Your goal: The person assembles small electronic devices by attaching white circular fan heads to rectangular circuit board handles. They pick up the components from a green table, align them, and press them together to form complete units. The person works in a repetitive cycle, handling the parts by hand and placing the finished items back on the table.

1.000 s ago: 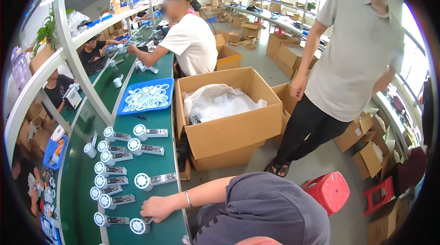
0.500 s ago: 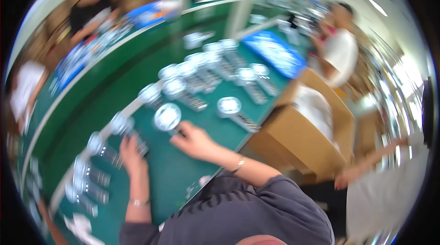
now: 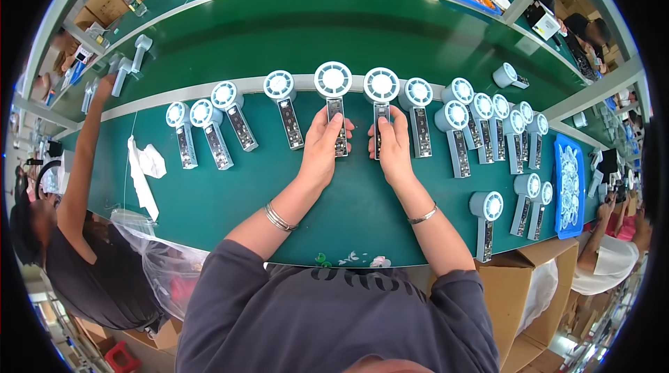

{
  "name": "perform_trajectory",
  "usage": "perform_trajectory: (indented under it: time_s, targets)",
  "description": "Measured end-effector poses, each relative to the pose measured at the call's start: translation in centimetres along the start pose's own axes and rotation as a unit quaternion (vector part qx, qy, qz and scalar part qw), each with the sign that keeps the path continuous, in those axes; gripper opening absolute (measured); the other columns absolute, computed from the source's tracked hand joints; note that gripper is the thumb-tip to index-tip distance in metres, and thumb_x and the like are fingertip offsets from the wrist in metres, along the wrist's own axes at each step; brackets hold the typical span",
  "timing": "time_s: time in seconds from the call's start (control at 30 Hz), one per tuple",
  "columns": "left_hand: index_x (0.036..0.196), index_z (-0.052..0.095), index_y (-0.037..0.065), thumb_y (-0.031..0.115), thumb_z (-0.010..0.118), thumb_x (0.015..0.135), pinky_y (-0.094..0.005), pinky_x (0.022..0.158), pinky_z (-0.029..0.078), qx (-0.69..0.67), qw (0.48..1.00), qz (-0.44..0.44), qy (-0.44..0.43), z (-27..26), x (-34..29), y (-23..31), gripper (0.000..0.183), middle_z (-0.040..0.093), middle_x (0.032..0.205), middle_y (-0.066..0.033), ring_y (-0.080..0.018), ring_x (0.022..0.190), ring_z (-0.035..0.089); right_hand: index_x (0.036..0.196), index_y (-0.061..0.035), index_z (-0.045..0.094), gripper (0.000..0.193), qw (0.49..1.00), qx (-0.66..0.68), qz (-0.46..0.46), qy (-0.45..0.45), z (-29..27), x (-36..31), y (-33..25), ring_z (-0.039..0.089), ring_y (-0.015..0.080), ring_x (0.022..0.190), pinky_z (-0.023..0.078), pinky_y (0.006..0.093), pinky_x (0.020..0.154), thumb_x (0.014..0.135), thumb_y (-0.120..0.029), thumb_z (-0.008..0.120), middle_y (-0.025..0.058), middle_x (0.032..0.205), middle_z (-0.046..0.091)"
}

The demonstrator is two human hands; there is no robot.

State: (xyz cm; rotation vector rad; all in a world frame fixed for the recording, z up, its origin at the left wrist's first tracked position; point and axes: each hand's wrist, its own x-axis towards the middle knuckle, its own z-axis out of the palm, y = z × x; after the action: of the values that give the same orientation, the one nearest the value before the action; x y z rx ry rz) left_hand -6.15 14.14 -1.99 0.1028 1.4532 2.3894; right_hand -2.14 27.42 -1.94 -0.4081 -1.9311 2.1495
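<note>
A row of small white handheld fans with round heads and dark open handles lies on the green worktable (image 3: 230, 199). My left hand (image 3: 322, 146) grips the handle of one fan (image 3: 333, 84) at the middle of the row. My right hand (image 3: 391, 144) grips the handle of the neighbouring fan (image 3: 381, 86). Both fans lie flat on the table, heads pointing away from me. More fans lie to the left (image 3: 224, 97) and to the right (image 3: 454, 118). A metal bracelet sits on each of my wrists.
A blue tray (image 3: 569, 188) of round white grilles stands at the right. A white cloth (image 3: 143, 171) and a clear plastic bag (image 3: 157, 258) lie at the left, beside a seated person (image 3: 77, 233) reaching up. Cardboard boxes (image 3: 536, 289) stand lower right. A green belt (image 3: 313, 24) runs behind.
The view has swung from the aisle and boxes down onto the table. Both my hands now rest on two fans in the middle of the row.
</note>
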Motion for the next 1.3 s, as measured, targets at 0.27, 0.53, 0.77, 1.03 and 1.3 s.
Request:
perform_trajectory:
  time_s: [0.27,0.53,0.77,1.03,1.3]
  targets:
    - [0.113,0.048,0.003,0.024,0.050,0.092,-0.0223,0.055,0.045,-0.024,0.999,-0.036,0.005,-0.22,0.85,-1.02,0.030,0.054,0.082,-0.0038,-0.0082,0.070,0.050,0.124,-0.0007,0.030,0.036,0.999,0.002,-0.027,0.044,-0.41,0.33,0.85,0.045,0.0063,0.051,0.037,0.0198,0.041,0.094,-0.019,0.040,0.0040,0.077,0.049]
    - [0.117,0.046,0.004,0.026,0.047,0.093,-0.0216,0.053,0.043,-0.016,1.000,-0.020,0.001,-0.70,0.59,-1.02,0.032,0.054,0.080,-0.0031,-0.0073,0.068,0.050,0.125,0.0009,0.032,0.038,0.999,0.012,-0.009,0.042,-0.15,0.40,0.79,0.045,0.0058,0.053,0.037,0.0195,0.042,0.094,-0.019,0.042,0.0041,0.077,0.050]
    - [0.110,0.048,0.005,0.025,0.048,0.093,-0.0202,0.054,0.043,-0.010,1.000,-0.025,0.001,-0.45,0.62,-1.10,0.026,0.055,0.080,-0.0031,-0.0072,0.068,0.050,0.124,0.0015,0.035,0.038,0.999,-0.011,-0.031,0.042,-0.61,0.30,1.03,0.045,0.0059,0.054,0.038,0.0197,0.042,0.095,-0.022,0.042,0.0035,0.077,0.049]
    - [0.111,0.047,0.005,0.025,0.048,0.093,-0.0215,0.053,0.044,0.000,1.000,0.009,0.011,-0.29,0.45,-1.15,0.027,0.055,0.080,-0.0039,-0.0073,0.067,0.051,0.129,-0.0012,0.026,0.042,0.999,-0.009,-0.042,0.014,-0.11,0.22,1.12,0.044,0.0062,0.053,0.037,0.0192,0.042,0.095,-0.021,0.041,0.0053,0.082,0.050]
    - [0.117,0.045,0.004,0.026,0.048,0.093,-0.0212,0.052,0.043,-0.011,1.000,0.019,0.000,-0.35,0.48,-1.27,0.032,0.055,0.080,-0.0034,-0.0067,0.065,0.050,0.127,-0.0001,0.027,0.043,0.998,-0.016,-0.056,0.014,-0.13,0.18,1.10,0.044,0.0062,0.055,0.036,0.0189,0.043,0.094,-0.023,0.044,0.0057,0.081,0.050]
